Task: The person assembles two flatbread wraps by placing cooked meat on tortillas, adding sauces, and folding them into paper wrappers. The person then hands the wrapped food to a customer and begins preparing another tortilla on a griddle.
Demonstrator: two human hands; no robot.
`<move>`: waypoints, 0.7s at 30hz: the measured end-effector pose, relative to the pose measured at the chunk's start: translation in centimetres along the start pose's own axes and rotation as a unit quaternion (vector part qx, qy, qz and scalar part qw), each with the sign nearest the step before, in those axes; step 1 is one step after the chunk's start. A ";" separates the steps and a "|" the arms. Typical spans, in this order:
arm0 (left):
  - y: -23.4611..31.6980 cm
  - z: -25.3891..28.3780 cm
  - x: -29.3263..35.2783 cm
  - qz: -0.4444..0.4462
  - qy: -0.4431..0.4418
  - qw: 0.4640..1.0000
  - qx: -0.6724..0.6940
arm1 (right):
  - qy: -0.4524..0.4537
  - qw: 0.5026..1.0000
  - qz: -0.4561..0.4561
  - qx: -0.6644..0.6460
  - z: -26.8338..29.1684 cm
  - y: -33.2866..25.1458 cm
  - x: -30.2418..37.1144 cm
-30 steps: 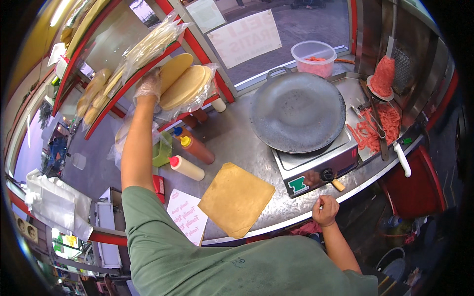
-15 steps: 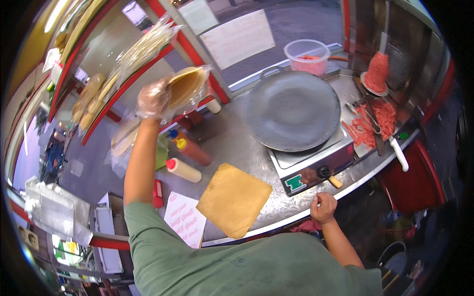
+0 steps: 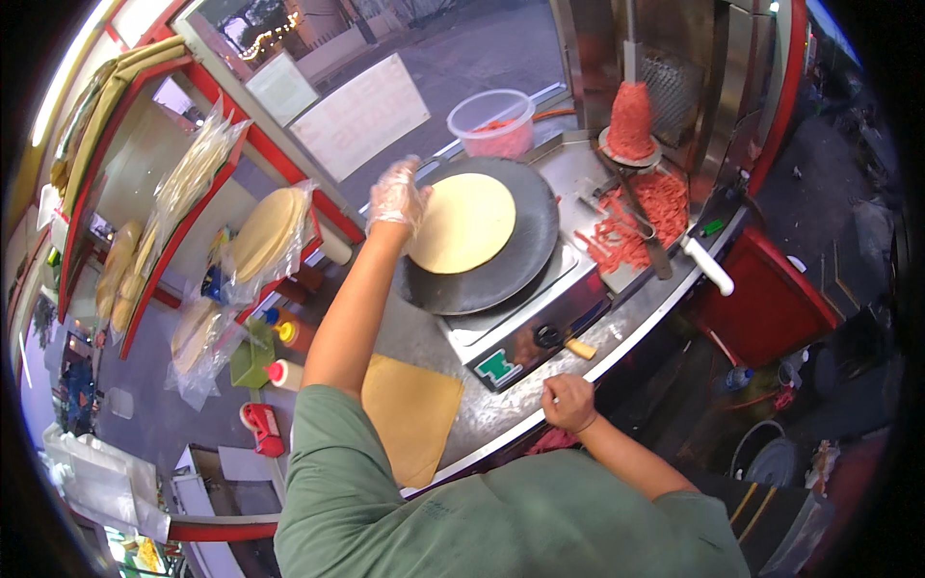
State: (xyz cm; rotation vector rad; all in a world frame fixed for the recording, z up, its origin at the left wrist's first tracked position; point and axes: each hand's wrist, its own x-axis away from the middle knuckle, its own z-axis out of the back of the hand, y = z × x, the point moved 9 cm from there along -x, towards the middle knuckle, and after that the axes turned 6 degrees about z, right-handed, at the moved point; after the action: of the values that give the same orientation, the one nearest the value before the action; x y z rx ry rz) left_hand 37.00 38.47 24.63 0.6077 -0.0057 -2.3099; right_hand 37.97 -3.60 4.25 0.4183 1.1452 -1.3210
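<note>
Left hand: the left hand (image 3: 397, 196), in a thin clear glove, is stretched out over the far left edge of the round griddle (image 3: 501, 279); its fingers are closed on the rim of the flatbread (image 3: 463, 222), pinching it.
Flatbread: a pale round disc lying flat on the dark griddle, toward its far left part, with dark griddle surface showing around its near and right sides.
Right hand: the right hand (image 3: 568, 402) is bare and curled into a loose fist, resting at the near edge of the steel counter (image 3: 482, 409), just in front of the griddle's base; whether anything is inside the fist cannot be told.
Griddle base: a steel box with a knob (image 3: 550, 336) on its front, facing the person.
Paper sheet: a tan square sheet (image 3: 409, 414) lies on the counter, partly under the left arm.
Bagged flatbreads: a stack of flatbreads in a clear bag (image 3: 265, 236) leans on the red shelf to the left.
Bottles: squeeze bottles (image 3: 287, 352) stand on the counter below that shelf.
Meat: a cone of meat on an upright spit (image 3: 631, 120) stands right of the griddle, with shaved meat (image 3: 641, 222) heaped on the tray below it and a white-handled knife (image 3: 674, 255) lying across.
Tub: a clear plastic tub (image 3: 493, 123) sits behind the griddle.
</note>
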 end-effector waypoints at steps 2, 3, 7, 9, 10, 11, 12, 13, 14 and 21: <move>3.6 -5.1 1.6 -0.121 -0.189 0.974 -0.007 | -0.012 1.000 0.014 -0.015 -0.2 0.1 0.4; 4.6 -9.0 3.1 -0.133 -0.335 0.929 -0.088 | -0.022 0.999 0.020 -0.027 -0.3 0.0 0.6; 9.0 -8.8 4.3 0.071 -0.395 0.904 -0.149 | -0.032 0.996 0.049 -0.063 0.2 0.3 0.9; 9.2 -9.3 3.3 0.174 -0.352 0.913 -0.112 | -0.032 0.992 0.073 -0.094 0.1 0.4 0.9; 9.5 -8.9 3.0 0.222 -0.302 0.922 -0.093 | -0.040 0.990 0.083 -0.106 0.2 0.4 1.1; 10.1 -9.1 2.6 0.217 -0.304 0.924 -0.081 | -0.052 0.988 0.096 -0.112 0.3 0.3 1.0; 10.4 -8.7 2.1 0.204 -0.308 0.927 -0.071 | -0.054 0.982 0.118 -0.135 0.3 0.2 0.9; 10.6 -7.2 1.4 0.169 -0.293 0.939 -0.070 | -0.054 0.978 0.134 -0.151 0.4 0.2 0.7; 11.3 -6.9 1.6 0.126 -0.293 0.945 -0.069 | -0.057 0.976 0.132 -0.162 0.8 0.3 0.9; 5.6 -4.9 5.6 0.091 -0.354 0.923 -0.121 | -0.077 0.952 0.153 -0.255 0.6 0.0 0.6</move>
State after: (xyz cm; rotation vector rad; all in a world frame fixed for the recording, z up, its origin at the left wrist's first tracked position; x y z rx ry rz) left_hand 39.29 31.49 18.92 -0.3591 -0.1116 -2.1778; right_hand 38.12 -4.44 3.99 0.1015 1.1845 -0.7373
